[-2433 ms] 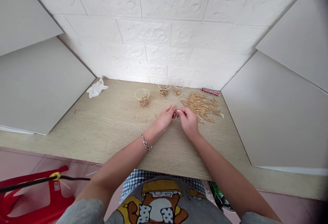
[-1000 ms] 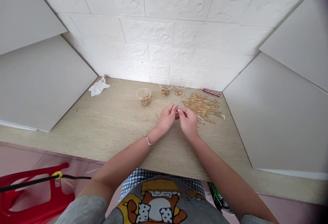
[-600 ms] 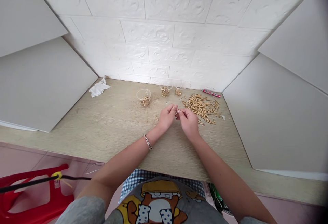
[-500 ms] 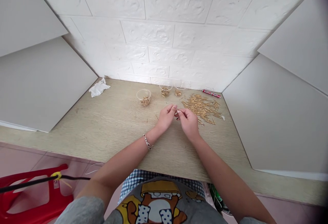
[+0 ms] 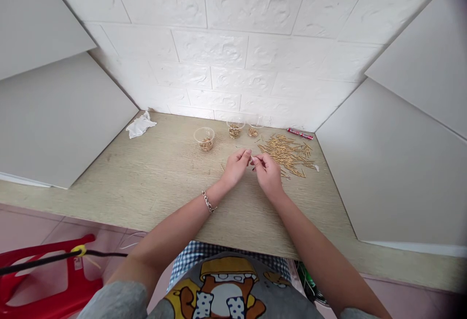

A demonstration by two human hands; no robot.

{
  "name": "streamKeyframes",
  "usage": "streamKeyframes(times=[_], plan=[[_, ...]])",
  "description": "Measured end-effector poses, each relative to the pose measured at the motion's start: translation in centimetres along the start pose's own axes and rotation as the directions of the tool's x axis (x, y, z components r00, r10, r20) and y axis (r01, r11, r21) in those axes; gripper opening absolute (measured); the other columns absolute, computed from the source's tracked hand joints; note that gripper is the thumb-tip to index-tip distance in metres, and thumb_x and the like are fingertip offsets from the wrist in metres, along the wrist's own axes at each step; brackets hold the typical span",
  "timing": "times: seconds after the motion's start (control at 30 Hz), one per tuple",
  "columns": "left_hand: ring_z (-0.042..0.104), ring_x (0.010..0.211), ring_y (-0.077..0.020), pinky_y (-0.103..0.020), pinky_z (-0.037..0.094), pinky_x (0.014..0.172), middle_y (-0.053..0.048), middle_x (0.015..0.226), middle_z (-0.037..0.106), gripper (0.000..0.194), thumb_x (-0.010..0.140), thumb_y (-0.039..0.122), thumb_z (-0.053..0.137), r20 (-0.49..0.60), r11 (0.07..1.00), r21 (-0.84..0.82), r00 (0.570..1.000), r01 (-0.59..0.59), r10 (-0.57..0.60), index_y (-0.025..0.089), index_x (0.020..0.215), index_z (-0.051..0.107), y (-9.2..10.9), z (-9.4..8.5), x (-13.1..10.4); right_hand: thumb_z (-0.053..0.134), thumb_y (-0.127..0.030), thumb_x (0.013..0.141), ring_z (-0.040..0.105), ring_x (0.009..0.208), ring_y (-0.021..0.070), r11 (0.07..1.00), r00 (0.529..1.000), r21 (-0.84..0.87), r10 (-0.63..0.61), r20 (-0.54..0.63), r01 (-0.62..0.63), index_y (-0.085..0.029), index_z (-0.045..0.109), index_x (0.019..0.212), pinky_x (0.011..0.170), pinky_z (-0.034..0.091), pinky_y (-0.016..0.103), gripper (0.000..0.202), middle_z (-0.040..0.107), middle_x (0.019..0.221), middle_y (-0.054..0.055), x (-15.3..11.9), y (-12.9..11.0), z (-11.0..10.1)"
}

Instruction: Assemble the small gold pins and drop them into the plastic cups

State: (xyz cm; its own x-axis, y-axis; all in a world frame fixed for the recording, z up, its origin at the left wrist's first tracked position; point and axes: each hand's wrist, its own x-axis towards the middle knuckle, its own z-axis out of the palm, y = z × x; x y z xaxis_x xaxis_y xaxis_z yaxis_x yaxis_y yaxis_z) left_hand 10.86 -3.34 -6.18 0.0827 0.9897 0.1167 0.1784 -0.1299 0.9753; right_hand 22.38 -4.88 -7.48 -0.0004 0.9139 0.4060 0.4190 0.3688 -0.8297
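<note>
My left hand point(image 5: 236, 167) and my right hand point(image 5: 268, 175) meet above the table, thumbs and fingertips pinched close together. Whatever sits between the fingertips is too small and covered to make out. Just beyond my right hand lies a heap of thin gold-coloured sticks point(image 5: 282, 151), spread loosely on the wood. Behind my left hand stands a clear plastic cup point(image 5: 204, 136) with small gold pieces point(image 5: 206, 144) in it. Two more clear cups near the wall hold gold pieces point(image 5: 234, 131) and a smaller amount of gold bits point(image 5: 252, 132).
A red tube-shaped packet point(image 5: 300, 133) lies by the wall at the right. Crumpled white tissue point(image 5: 140, 125) is at the back left. Pale panels point(image 5: 69, 119) flank the wooden table point(image 5: 153, 173) on both sides. A red plastic stool point(image 5: 78, 280) stands on the floor at left.
Both hands stay pinched together at almost the same spot, with only a slight shift of the fingers. The cups and the gold sticks have not moved.
</note>
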Motion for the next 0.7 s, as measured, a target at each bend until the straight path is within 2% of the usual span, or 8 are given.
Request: streamKeyframes(times=[0.17,0.4,0.57,0.7], plan=[[0.035,0.057,-0.0094,-0.023,0.030,0.056,0.004,0.055,0.036,0.035,0.083,0.041,0.037,0.009,0.995,0.091,1.000,-0.030,0.030,0.017,0.057,0.038,-0.03,-0.10,-0.06,0.044,-0.029,0.084,0.050,0.059,0.0126,0.981,0.992,-0.150,-0.128,0.006,0.127,-0.019,0.053,0.068,0.058,0.038,0.025,0.021,0.056,0.063,0.000,0.05,0.10,-0.24],[0.036,0.058,-0.0103,-0.025,0.028,0.057,0.004,0.056,0.037,0.034,0.084,0.036,0.037,0.012,0.964,0.240,0.993,-0.116,0.117,0.018,0.056,0.034,0.20,-0.08,-0.28,0.043,-0.027,0.083,0.049,0.059,0.0129,0.971,0.989,-0.190,-0.146,-0.007,0.142,-0.019,0.053,0.067,0.058,0.037,0.025,0.021,0.055,0.063,0.000,-0.10,0.24,-0.22],[0.040,0.060,-0.0107,-0.025,0.030,0.060,0.003,0.057,0.040,0.032,0.085,0.033,0.037,0.042,0.924,0.323,0.978,-0.205,0.203,0.017,0.057,0.037,0.27,-0.33,-0.20,0.044,-0.029,0.083,0.051,0.059,0.0128,0.992,0.995,-0.081,-0.103,-0.016,0.101,-0.019,0.057,0.072,0.059,0.040,0.026,0.019,0.057,0.064,0.000,-0.12,0.25,-0.21],[0.041,0.059,-0.0106,-0.024,0.031,0.059,0.003,0.058,0.042,0.033,0.086,0.037,0.035,0.021,0.941,0.270,0.978,-0.205,0.207,0.017,0.060,0.042,0.26,-0.56,-0.07,0.049,-0.033,0.081,0.055,0.059,0.0126,0.995,0.999,0.103,0.012,-0.044,-0.007,-0.019,0.060,0.079,0.060,0.044,0.026,0.018,0.062,0.069,0.001,0.05,0.14,0.26]])
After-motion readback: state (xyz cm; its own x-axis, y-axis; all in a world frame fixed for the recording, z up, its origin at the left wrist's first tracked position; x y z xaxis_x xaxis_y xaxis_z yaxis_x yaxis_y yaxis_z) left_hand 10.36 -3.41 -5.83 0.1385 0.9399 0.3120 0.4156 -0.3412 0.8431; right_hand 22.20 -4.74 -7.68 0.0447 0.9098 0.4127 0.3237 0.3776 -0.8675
